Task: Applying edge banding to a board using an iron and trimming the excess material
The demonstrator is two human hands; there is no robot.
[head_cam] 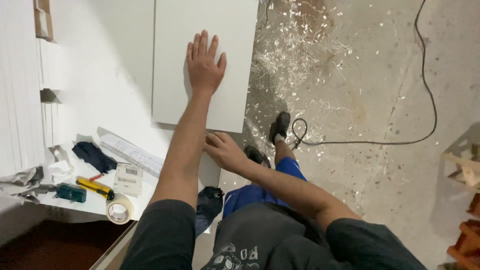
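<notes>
While the left hand (204, 65) lies open, pinning the white panel (205, 65) flat, the right hand (225, 150) curls over its near edge, apparently steadying it.

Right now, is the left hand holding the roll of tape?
No, the left hand lies flat and open on the white panel, while the roll of tape sits apart near the table edge.

I work in a workshop, likely for panel or furniture work. The bare concrete floor (380, 90) carries scattered shavings (295, 47) and a black power cable (425, 75). White panels (205, 30) lie on the white worktable (100, 75), beside a yellow utility knife (94, 186) and a tape roll (119, 210).
</notes>
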